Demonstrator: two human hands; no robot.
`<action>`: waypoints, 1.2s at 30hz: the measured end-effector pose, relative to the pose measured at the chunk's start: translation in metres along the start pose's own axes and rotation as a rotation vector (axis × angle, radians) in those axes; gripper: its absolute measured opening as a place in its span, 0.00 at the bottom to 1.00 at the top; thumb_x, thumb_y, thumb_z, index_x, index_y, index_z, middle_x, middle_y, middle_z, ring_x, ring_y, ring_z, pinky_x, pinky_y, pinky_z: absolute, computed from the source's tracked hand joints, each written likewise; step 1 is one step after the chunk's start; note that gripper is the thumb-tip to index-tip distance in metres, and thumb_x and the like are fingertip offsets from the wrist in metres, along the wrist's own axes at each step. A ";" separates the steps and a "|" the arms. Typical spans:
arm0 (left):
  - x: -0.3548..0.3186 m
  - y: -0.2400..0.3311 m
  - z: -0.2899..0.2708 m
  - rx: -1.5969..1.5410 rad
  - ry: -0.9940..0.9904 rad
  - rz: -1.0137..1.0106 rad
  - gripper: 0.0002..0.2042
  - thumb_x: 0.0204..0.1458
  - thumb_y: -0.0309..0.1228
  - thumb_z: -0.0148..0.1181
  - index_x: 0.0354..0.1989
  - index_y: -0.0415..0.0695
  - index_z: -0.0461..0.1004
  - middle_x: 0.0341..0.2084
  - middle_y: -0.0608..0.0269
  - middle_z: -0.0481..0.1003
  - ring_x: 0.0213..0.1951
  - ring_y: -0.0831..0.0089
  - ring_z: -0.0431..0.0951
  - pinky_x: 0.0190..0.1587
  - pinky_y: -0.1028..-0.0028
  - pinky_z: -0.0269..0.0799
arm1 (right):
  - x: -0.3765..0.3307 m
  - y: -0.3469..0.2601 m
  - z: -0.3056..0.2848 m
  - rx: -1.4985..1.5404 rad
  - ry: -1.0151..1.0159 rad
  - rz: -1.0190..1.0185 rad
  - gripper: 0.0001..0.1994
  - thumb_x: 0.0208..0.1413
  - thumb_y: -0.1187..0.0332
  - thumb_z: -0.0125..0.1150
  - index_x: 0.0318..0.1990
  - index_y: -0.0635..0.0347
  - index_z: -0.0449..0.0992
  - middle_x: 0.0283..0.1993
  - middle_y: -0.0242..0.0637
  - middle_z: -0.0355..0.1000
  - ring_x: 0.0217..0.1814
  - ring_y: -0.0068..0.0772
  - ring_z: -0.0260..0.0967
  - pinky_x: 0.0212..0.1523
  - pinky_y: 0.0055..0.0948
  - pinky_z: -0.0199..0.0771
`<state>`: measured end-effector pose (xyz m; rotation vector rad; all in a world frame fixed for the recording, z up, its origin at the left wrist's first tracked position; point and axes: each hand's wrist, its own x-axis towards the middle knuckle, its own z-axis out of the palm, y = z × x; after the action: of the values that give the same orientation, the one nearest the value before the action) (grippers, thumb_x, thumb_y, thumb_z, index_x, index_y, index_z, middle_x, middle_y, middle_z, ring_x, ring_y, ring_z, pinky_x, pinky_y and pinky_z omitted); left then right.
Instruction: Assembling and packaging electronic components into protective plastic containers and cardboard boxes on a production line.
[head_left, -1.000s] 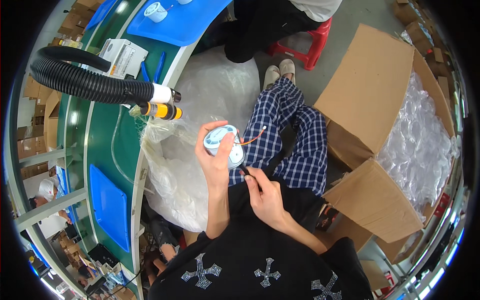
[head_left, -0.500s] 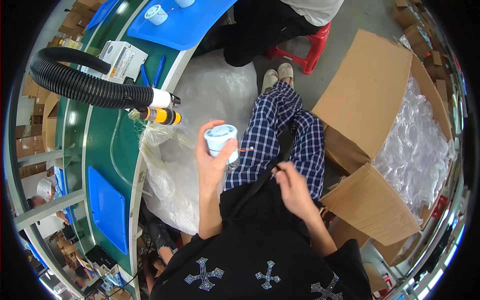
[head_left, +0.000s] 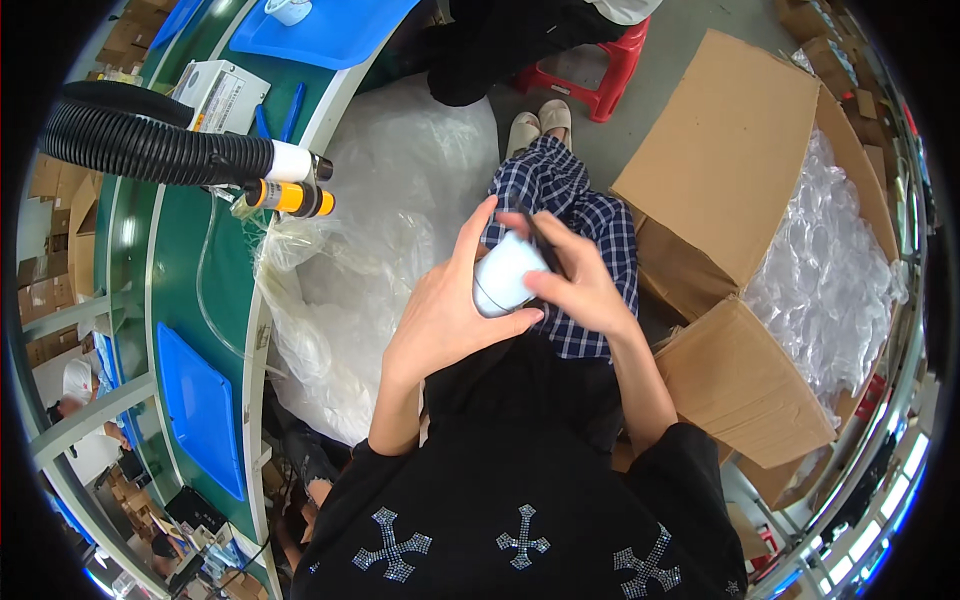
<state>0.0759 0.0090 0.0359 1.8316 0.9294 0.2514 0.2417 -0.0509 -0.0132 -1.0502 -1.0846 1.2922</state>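
Above my lap, my left hand (head_left: 432, 318) is closed around a light-blue cylindrical housing (head_left: 503, 276), with the thumb along its near end and the index finger stretched out beyond it. A thin dark line runs across the housing's side. My right hand (head_left: 585, 285) comes at it from the right, its thumb pressed on the side and its fingers curled over the far end. A dark narrow strip (head_left: 543, 245) shows among the right fingers; what it is I cannot make out, and motion blurs the fingertips.
A green workbench (head_left: 185, 270) curves along the left, bearing blue trays (head_left: 200, 410) and a blue-handled tool (head_left: 293, 112). A black corrugated hose (head_left: 150, 150) reaches over it. Clear plastic sheeting (head_left: 340, 330) hangs beside my legs. An open carton (head_left: 720, 150) stands right; another person sits ahead.
The housing has moved right and tilted, and its open-looking top with the wire no longer shows. My right hand has come up from my lap onto it. The whole view has shifted slightly.
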 end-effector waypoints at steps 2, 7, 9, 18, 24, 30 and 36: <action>0.000 -0.002 0.003 0.016 0.046 0.043 0.42 0.35 0.42 0.68 0.60 0.42 0.54 0.36 0.49 0.74 0.36 0.54 0.77 0.36 0.64 0.71 | -0.003 0.004 -0.007 0.204 0.091 0.037 0.23 0.50 0.66 0.60 0.52 0.70 0.66 0.43 0.32 0.64 0.44 0.22 0.62 0.44 0.21 0.63; 0.000 0.001 0.000 -0.023 0.094 0.070 0.28 0.38 0.41 0.67 0.46 0.40 0.67 0.32 0.52 0.75 0.35 0.60 0.78 0.35 0.68 0.72 | -0.002 0.008 -0.006 0.331 0.086 0.068 0.27 0.52 0.57 0.61 0.53 0.70 0.65 0.52 0.42 0.68 0.51 0.26 0.65 0.53 0.27 0.65; 0.000 -0.003 -0.002 -0.045 0.106 0.077 0.28 0.37 0.40 0.68 0.46 0.40 0.67 0.32 0.53 0.75 0.34 0.61 0.78 0.35 0.68 0.72 | 0.003 0.009 -0.004 0.318 0.064 0.075 0.28 0.52 0.56 0.60 0.53 0.69 0.65 0.52 0.41 0.68 0.50 0.27 0.65 0.52 0.28 0.65; 0.008 -0.043 -0.037 -0.155 0.232 0.066 0.28 0.39 0.36 0.68 0.49 0.40 0.66 0.36 0.56 0.74 0.35 0.68 0.77 0.36 0.73 0.71 | 0.054 0.026 0.028 0.388 0.020 0.227 0.26 0.54 0.55 0.53 0.54 0.68 0.65 0.35 0.25 0.66 0.24 0.08 0.52 0.18 0.08 0.44; 0.016 -0.086 -0.065 -0.497 0.451 0.123 0.24 0.44 0.26 0.64 0.50 0.34 0.63 0.41 0.56 0.70 0.38 0.73 0.74 0.38 0.75 0.71 | 0.102 0.027 0.061 0.484 0.073 0.223 0.23 0.55 0.60 0.56 0.53 0.68 0.66 0.27 0.25 0.62 0.20 0.10 0.48 0.18 0.13 0.43; 0.014 -0.116 -0.073 -0.543 0.497 0.087 0.21 0.46 0.26 0.64 0.48 0.37 0.65 0.39 0.63 0.68 0.40 0.79 0.69 0.42 0.77 0.67 | 0.124 0.031 0.070 0.254 0.051 0.263 0.22 0.55 0.62 0.54 0.54 0.67 0.66 0.29 0.24 0.62 0.22 0.11 0.48 0.20 0.15 0.45; 0.008 -0.110 -0.081 -0.374 0.431 0.039 0.26 0.45 0.25 0.62 0.54 0.37 0.60 0.48 0.57 0.66 0.49 0.70 0.69 0.50 0.71 0.67 | 0.125 0.030 0.076 0.267 -0.040 0.132 0.23 0.48 0.70 0.53 0.55 0.64 0.66 0.38 0.27 0.67 0.25 0.10 0.49 0.21 0.16 0.46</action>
<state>-0.0165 0.0905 -0.0239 1.4725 1.0558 0.8131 0.1593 0.0734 -0.0266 -0.9087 -0.8543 1.5223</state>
